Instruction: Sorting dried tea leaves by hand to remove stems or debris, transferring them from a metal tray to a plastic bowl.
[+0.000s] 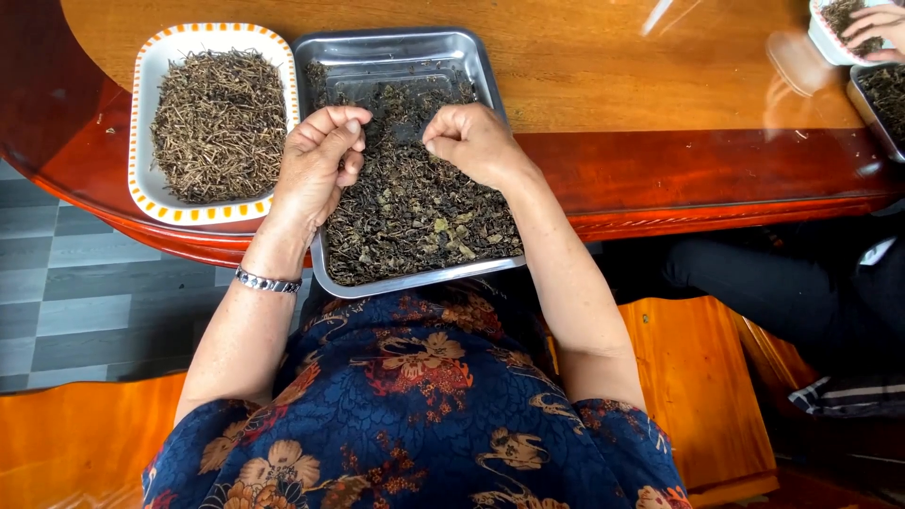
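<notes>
Carefully, dried leaves [415, 212] in the steel tray [396, 47] are being sorted; left hand [316, 165] and right hand [471, 141] are pinched together on bits, best lifted lightly.

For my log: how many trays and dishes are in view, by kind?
Metal trays: 2 – one under both hands, one at the right edge.
White dishes: 2 – an orange-trimmed one of stems, one at top right.
Total: 4

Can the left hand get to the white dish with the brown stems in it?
Probably yes. The left hand hovers at the steel tray's left edge, right beside the white dish of brown stems, and nothing lies between them.
</notes>
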